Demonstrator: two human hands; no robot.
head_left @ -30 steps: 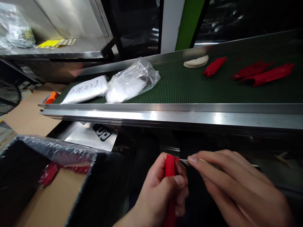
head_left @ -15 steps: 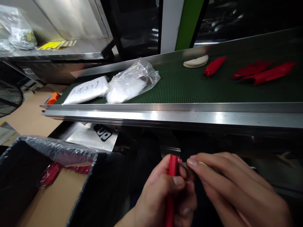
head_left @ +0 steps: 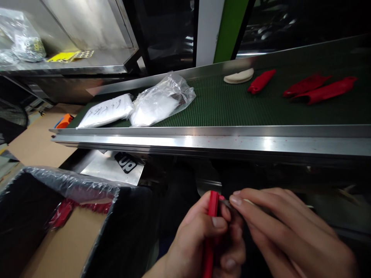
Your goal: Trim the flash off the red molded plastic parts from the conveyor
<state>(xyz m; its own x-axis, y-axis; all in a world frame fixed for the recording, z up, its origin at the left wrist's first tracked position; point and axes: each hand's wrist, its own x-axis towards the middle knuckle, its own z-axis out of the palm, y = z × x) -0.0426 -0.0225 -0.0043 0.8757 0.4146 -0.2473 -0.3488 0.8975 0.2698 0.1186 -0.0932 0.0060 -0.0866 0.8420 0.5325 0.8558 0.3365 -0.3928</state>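
Note:
My left hand (head_left: pixel 199 235) is closed around a long red plastic part (head_left: pixel 213 204), held upright with the thumb across its face. In my right hand (head_left: pixel 290 227) a small knife (head_left: pixel 227 201) is pinched, its thin grey blade against the side of the red part near the top. A pale strip, seemingly its handle, shows between the fingers; most of it is hidden. At the blade lies a small red shaving or edge (head_left: pixel 221 197). Several more red plastic parts (head_left: pixel 262 82) lie on the green conveyor belt (head_left: pixel 214 108) beyond my hands.
A metal rail (head_left: pixel 203 143) runs along the belt's near side. Plastic bags with white contents (head_left: pixel 156 106) and a whitish curved piece (head_left: pixel 239 76) rest on the belt. At lower left stands a lined box (head_left: pixel 101 231) with red pieces inside. A metal shelf (head_left: pixel 95 63) is at upper left.
Both hands stay nearly in place; the red part has shifted slightly to the right, and the left fingers behind it have moved a little. The belt items look almost the same.

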